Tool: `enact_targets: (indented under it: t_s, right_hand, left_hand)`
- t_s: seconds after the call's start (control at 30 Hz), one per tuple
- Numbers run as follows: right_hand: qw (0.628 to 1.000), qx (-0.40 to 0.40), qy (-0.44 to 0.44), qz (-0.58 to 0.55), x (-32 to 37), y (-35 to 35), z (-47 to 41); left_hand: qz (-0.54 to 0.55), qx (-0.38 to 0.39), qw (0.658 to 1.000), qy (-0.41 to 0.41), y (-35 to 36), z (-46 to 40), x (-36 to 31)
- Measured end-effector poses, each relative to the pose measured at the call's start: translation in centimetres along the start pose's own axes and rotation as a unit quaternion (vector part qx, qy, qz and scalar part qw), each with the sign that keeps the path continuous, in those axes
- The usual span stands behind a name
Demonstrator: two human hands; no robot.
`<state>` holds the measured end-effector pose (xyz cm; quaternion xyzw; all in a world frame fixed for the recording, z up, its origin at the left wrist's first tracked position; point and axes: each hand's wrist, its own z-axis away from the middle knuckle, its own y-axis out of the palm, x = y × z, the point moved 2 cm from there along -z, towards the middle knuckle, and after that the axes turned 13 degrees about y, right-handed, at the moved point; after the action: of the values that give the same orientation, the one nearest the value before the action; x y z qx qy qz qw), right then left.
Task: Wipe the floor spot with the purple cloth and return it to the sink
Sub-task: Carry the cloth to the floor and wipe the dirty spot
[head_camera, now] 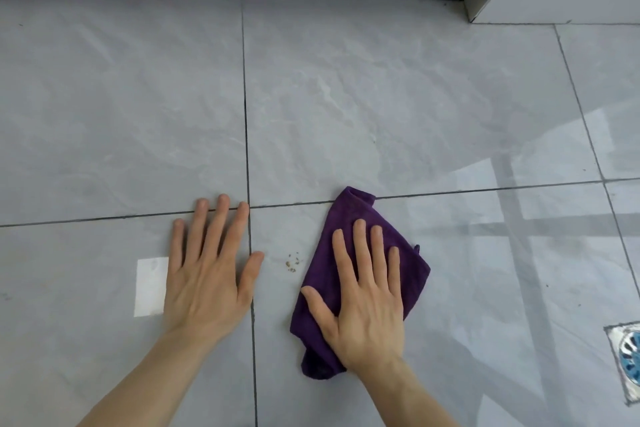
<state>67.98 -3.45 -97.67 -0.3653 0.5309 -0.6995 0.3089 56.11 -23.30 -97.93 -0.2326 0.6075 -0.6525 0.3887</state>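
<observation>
your right hand [367, 302] lies flat, fingers spread, on the cloth [349, 218]; crumbs [292, 261] at its 9 o'clock; left hand [211, 274] flat on floor [346, 97].

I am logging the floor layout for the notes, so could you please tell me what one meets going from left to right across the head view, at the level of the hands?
White patch → left hand → brown crumbs → purple cloth under the flat right hand → floor drain.
</observation>
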Motion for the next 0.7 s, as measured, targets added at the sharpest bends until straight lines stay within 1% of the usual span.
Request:
enact_targets:
  t_s: [0.2,0.5,0.6,0.7]
  right_hand:
    - [1.000,0.004,-0.018,0.008,0.2,-0.3,-2.1]
    - [0.998,-0.042,-0.030,-0.020,1.1,-1.1,-7.8]
    - [0.996,-0.065,-0.020,-0.054,1.3,-1.8,-10.7]
    - [0.990,-0.074,0.006,-0.124,1.4,-2.9,-13.6]
  left_hand:
    - [-0.012,-0.001,1.000,0.003,0.2,0.0,0.0]
    - [-0.006,-0.009,1.000,0.003,0.1,0.0,0.0]
    - [-0.008,-0.011,1.000,0.004,0.2,0.0,0.1]
    - [-0.005,-0.010,1.000,0.005,0.2,0.0,0.2]
